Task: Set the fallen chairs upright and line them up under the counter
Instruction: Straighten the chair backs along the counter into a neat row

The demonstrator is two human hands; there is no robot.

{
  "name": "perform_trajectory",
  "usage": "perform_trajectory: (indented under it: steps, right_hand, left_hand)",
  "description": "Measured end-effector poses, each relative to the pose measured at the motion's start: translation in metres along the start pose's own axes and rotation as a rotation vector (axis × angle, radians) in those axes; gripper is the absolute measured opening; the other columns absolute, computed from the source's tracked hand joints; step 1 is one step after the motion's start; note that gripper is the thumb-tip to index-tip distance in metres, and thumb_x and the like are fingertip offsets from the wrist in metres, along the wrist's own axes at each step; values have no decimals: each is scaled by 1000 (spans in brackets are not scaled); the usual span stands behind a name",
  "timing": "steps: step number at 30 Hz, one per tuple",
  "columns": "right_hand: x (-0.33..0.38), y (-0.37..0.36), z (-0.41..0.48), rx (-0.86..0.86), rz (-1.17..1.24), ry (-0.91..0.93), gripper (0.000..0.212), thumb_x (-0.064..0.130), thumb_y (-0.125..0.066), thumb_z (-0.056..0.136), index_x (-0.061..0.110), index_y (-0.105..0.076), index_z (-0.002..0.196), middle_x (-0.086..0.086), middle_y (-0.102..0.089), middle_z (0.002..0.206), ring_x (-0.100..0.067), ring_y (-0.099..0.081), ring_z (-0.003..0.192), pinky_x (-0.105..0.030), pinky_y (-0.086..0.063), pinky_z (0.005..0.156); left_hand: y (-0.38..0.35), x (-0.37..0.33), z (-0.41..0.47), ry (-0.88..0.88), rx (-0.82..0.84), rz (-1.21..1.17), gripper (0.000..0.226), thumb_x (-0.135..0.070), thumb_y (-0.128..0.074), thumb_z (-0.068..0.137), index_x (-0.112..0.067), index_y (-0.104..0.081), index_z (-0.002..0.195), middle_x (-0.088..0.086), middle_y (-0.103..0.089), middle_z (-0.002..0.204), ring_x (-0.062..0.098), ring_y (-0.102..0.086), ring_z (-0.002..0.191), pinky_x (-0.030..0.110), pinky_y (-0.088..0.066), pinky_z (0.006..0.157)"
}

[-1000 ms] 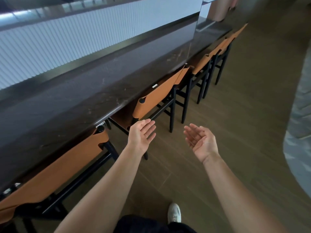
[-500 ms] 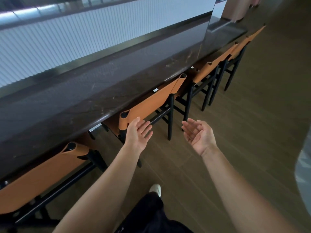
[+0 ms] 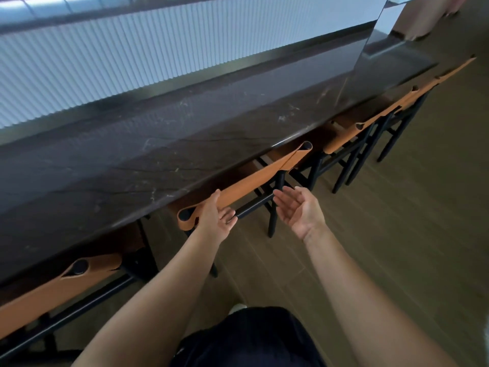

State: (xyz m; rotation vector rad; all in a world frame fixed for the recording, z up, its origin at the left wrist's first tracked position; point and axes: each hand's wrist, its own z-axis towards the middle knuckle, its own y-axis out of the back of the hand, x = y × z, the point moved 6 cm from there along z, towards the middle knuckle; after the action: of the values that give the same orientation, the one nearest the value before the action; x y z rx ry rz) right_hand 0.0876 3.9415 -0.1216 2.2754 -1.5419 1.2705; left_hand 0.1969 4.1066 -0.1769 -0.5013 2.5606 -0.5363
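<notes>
Dark veined stone forms the long bench [image 3: 185, 133], backed by a white ribbed wall panel [image 3: 132, 62], with a brown plank floor [image 3: 397, 234] beside it. Four chairs stand upright in a row, their seats tucked under the bench edge: the nearest chair [image 3: 53, 295] at lower left, the middle chair [image 3: 254, 181] straight ahead, and two farther chairs [image 3: 344, 139] [image 3: 423, 88] to the right. Each has a tan leather back on a black frame. The left hand [image 3: 214, 218] lies against the middle chair's leather back near its left post, fingers straight and released, gripping nothing. The right hand [image 3: 299, 207] hovers palm up just beside that chair's right post, fingers relaxed and empty. Dark clothing [image 3: 251, 340] fills the bottom edge.
</notes>
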Motion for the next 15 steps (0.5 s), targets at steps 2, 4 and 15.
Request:
perform_trajectory:
  steps: [2,4,15]
  right_hand:
    - [2,-5,13,24,-14,-36,33,32,-48,99,11,-66,118,-7,-75,104,-23,-68,105,-35,-50,89]
    - [6,-8,32,37,-33,-69,33,32,-49,99,11,-65,118,-7,-76,104,-23,-68,105,-36,-50,89]
    - [33,-40,124,149,-256,-371,36,25,-65,93,9,-49,121,-22,-61,115,-35,-63,105,-44,-58,72]
  left_hand:
    - [-4,-3,5,-12,-32,-22,57,-31,-67,89,-12,-41,135,18,-53,121,35,-49,124,49,-37,108]
    - [-8,-5,11,-22,-65,-66,34,-26,-65,91,-8,-50,115,16,-52,105,34,-56,103,47,-45,98]
    - [-17,-15,35,-182,-296,-261,14,-9,-54,96,-5,-51,109,17,-58,105,30,-60,96,42,-52,83]
